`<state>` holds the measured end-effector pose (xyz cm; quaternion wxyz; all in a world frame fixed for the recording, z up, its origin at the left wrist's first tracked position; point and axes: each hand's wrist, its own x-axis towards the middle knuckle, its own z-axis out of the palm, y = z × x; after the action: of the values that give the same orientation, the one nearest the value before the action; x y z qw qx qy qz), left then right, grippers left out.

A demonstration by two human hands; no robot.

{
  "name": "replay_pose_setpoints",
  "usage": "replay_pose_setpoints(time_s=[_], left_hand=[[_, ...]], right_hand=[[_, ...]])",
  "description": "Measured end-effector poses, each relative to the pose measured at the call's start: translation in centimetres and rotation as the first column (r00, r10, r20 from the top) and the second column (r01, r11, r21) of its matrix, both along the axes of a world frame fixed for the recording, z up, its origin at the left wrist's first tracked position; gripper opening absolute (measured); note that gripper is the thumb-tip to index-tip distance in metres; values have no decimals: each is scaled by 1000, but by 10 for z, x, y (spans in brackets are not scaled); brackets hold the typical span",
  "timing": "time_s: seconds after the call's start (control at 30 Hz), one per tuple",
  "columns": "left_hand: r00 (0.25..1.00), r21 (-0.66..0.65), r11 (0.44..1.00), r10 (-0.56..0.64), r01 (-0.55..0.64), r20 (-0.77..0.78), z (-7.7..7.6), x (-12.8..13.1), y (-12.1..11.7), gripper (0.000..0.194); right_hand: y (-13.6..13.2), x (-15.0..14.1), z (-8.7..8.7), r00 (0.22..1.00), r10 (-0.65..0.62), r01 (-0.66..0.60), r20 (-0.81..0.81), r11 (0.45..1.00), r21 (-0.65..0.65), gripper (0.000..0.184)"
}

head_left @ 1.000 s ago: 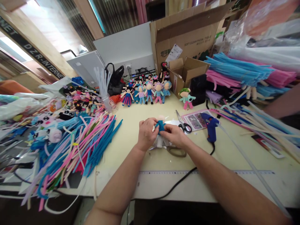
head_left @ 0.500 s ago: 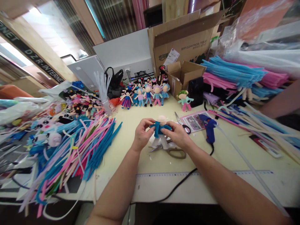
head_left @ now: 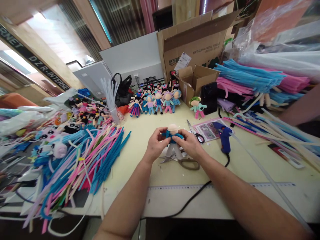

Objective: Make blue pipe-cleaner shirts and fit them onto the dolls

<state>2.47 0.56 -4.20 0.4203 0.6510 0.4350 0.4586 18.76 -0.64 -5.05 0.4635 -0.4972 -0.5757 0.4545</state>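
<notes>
A small pipe-cleaner doll (head_left: 172, 137) with a pale round head, a blue top and white legs is held upright over the yellow table (head_left: 140, 160). My left hand (head_left: 156, 146) pinches its left side and my right hand (head_left: 189, 144) pinches its right side, fingers closed on the blue top. Tan-handled scissors (head_left: 183, 162) lie on the table just under the doll's legs.
A blue glue gun (head_left: 224, 140) with a black cord sits to the right, black-handled scissors (head_left: 195, 133) beside it. Finished dolls (head_left: 155, 98) stand in a row at the back. Heaps of pipe cleaners (head_left: 82, 160) lie left and right. Cardboard boxes (head_left: 195, 43) stand behind. A ruler (head_left: 217, 185) runs along the near edge.
The doll has been turned upright and lifted a little, so its pale head and white legs show. Both hands stay closed on it.
</notes>
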Motion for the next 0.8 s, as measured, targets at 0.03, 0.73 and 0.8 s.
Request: replay_pose_setpoints(time_s=[0.03, 0.73, 0.8], left_hand=[[999, 25, 999, 26, -26, -26, 0, 0, 0, 37], [973, 174, 978, 144, -113, -179, -3, 2, -1, 26], [975, 190, 976, 136, -102, -178, -4, 2, -1, 26]], right_hand=[[0, 0, 0, 1000, 1, -1, 3, 1000, 5, 31], [0, -5, 0, 982, -17, 0, -186, 996, -93, 36], [0, -5, 1, 980, -19, 1, -196, 996, -91, 36]])
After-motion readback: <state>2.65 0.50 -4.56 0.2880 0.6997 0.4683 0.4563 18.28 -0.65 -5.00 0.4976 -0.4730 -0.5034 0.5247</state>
